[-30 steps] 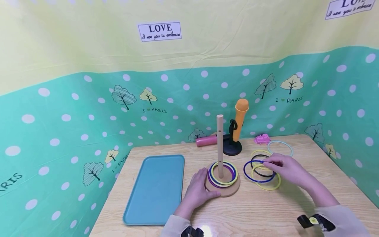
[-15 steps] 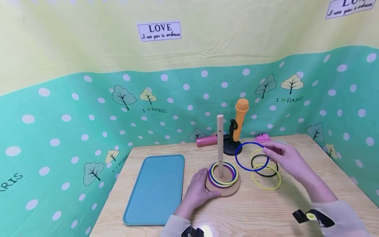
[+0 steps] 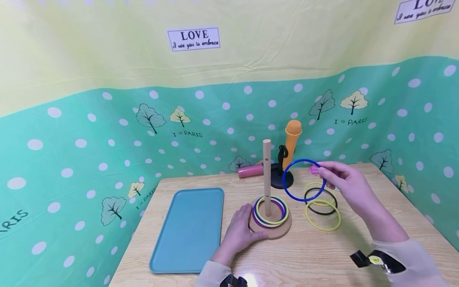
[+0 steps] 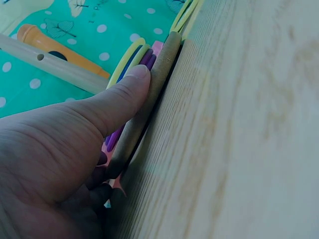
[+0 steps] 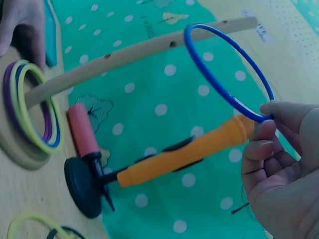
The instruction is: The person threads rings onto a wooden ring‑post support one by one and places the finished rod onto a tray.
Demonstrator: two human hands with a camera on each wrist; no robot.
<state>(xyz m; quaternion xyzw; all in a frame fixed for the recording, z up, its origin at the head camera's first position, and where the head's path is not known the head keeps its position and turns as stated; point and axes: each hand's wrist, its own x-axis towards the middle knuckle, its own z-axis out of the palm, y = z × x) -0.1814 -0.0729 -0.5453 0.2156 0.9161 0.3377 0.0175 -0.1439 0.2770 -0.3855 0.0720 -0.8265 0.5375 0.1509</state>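
A wooden peg (image 3: 266, 175) stands on a round base (image 3: 274, 231) with several coloured rings (image 3: 270, 210) stacked round its foot. My left hand (image 3: 239, 231) grips the base's left rim, the thumb (image 4: 119, 99) pressed on the edge (image 4: 149, 99). My right hand (image 3: 340, 181) pinches a blue ring (image 3: 303, 180) by its right side and holds it in the air, right of the peg and below its top. In the right wrist view the blue ring (image 5: 227, 74) hangs close to the peg's tip (image 5: 239, 25).
A black ring (image 3: 320, 201) and yellow rings (image 3: 322, 221) lie on the wooden table (image 3: 312, 259) right of the base. A teal tray (image 3: 190, 229) lies at the left. At the back are an orange toy microphone (image 3: 291, 143) on a black stand, a pink cylinder (image 3: 250, 170) and a pink toy (image 3: 314, 170).
My right hand picked the blue ring off the table and has raised it up and leftward toward the peg. The left hand has stayed on the base.
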